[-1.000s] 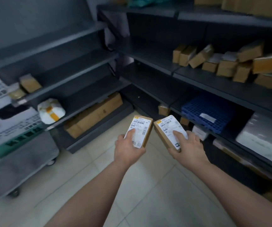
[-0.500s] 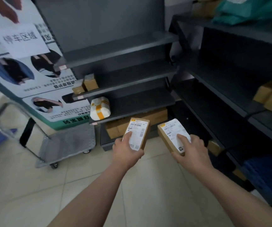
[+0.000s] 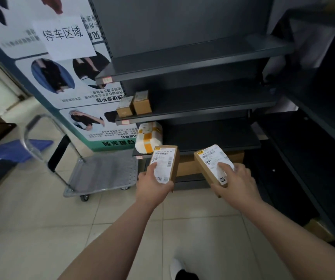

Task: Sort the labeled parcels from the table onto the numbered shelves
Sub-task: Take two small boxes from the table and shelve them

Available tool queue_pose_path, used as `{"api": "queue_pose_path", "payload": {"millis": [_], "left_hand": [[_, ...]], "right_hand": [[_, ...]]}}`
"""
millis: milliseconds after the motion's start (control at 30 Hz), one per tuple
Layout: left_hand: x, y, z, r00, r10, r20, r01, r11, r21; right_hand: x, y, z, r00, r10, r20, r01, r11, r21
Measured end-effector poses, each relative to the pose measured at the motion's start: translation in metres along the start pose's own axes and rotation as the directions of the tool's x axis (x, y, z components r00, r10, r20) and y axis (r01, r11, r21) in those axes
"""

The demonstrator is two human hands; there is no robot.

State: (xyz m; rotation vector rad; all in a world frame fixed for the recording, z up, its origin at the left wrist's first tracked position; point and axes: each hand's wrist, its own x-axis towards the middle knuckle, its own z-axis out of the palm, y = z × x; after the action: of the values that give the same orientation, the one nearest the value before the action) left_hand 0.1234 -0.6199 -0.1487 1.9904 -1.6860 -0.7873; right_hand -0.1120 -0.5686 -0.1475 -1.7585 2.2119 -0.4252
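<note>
The left hand (image 3: 152, 185) is gripping one box (image 3: 165, 163), the right hand (image 3: 236, 183) another box (image 3: 213, 165), both before the shelves (image 3: 192, 114). They are looking light, stiff cardboard; holding them by the long edges seems safest.

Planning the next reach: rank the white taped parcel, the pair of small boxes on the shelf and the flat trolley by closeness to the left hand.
From the left hand:
1. White taped parcel, lower shelf, just above.
2. Flat trolley, on the floor to the left.
3. Small boxes, one shelf higher.
</note>
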Motion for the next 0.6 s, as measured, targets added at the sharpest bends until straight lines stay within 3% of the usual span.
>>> {"api": "queue_pose_path", "payload": {"millis": [267, 600], "left_hand": [[0.155, 0.029, -0.024, 0.998, 0.061, -0.025, -0.061, 0.998, 0.023], [0.279, 0.072, -0.007, 1.0, 0.006, -0.026, -0.005, 0.998, 0.067]], "right_hand": [[0.129, -0.054, 0.003, 0.997, 0.054, -0.056, -0.051, 0.997, 0.06], [0.266, -0.064, 0.007, 0.999, 0.045, -0.004, -0.045, 0.998, 0.053]]}}
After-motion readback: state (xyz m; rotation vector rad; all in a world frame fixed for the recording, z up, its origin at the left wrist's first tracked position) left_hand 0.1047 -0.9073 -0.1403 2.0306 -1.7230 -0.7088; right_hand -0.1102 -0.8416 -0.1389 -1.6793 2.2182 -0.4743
